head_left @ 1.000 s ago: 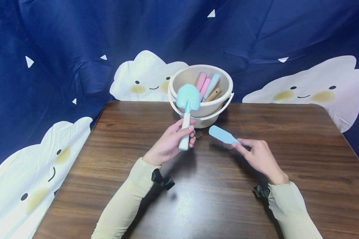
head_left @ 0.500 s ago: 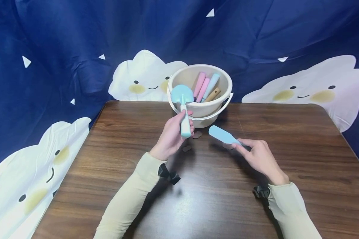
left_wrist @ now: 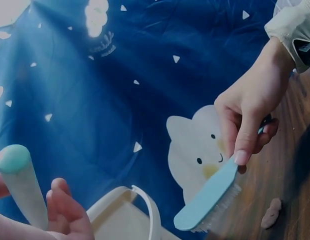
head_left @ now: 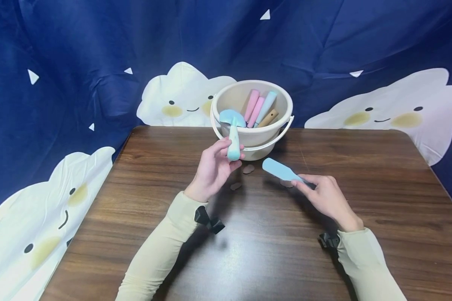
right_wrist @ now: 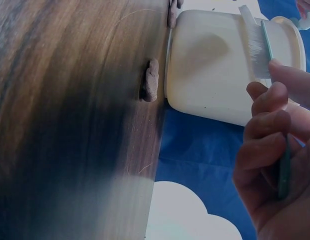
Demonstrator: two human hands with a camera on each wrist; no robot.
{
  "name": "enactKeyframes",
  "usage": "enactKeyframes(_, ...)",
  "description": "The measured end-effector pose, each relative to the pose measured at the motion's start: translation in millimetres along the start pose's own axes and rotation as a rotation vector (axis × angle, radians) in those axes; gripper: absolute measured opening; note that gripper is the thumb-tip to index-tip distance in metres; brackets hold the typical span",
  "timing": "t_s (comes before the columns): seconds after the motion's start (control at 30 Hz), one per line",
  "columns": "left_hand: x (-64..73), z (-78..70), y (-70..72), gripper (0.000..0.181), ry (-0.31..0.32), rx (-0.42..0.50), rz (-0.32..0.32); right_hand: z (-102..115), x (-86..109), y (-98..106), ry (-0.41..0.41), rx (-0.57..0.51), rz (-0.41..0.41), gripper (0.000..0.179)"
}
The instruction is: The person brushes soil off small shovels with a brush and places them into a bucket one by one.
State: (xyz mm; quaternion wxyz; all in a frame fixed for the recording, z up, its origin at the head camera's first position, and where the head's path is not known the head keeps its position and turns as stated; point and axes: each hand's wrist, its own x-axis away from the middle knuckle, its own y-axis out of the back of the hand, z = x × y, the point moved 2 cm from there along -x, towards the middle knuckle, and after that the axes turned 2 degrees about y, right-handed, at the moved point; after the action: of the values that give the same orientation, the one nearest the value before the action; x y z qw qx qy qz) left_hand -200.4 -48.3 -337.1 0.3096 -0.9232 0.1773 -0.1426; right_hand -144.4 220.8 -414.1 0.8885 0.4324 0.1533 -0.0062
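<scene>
In the head view my left hand (head_left: 211, 171) holds a small trowel by its pale mint handle (head_left: 234, 144), between thumb and fingers. Its light blue blade (head_left: 232, 117) overlaps the near left rim of a cream bucket (head_left: 260, 137). My right hand (head_left: 331, 200) grips a light blue brush (head_left: 280, 169) by its handle, low over the table in front of the bucket. Clear bristles (left_wrist: 222, 207) face downward in the left wrist view. From the right wrist, the fingers (right_wrist: 265, 135) are curled round the brush handle.
Two pink handles (head_left: 252, 104), a light blue handle (head_left: 266, 106) and a wooden handle (head_left: 268, 118) stick up in the bucket. Flat brownish lumps (head_left: 248, 169) lie on the wooden table (head_left: 165, 167) before it. A blue cloud-printed cloth (head_left: 211, 33) hangs behind.
My left hand has carried the trowel up and slightly left, and its handle end now tips toward the camera. The right hand and the brush have stayed nearly still.
</scene>
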Motion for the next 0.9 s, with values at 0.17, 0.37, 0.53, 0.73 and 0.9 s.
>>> enactKeyframes(0.17, 0.1, -4.8, 0.2, 0.026, -0.053, -0.014, 0.014, 0.9, -0.6, -0.7, 0.009, -0.001, -0.003, 0.033)
enactKeyframes(0.37, 2.7, -6.1, 1.9, 0.025, -0.09, -0.054, -0.012, 1.0, -0.9, -0.7, 0.007, -0.006, 0.003, 0.034)
enactKeyframes(0.53, 6.8, -2.2, 9.5, 0.022, -0.067, -0.085, -0.064, 0.1, -1.0, 2.0, 0.012, 0.008, -0.012, 0.032)
enactKeyframes(0.73, 13.7, 2.1, 20.7, 0.016, -0.047, -0.284, -0.098, -1.1, -0.6, 8.6, 0.002, 0.003, -0.026, 0.032)
enactKeyframes(0.9, 21.5, 7.2, 29.0, 0.022, -0.023, -0.551, -0.082, -1.0, 0.8, 11.8, -0.049, -0.038, 0.024, 0.033)
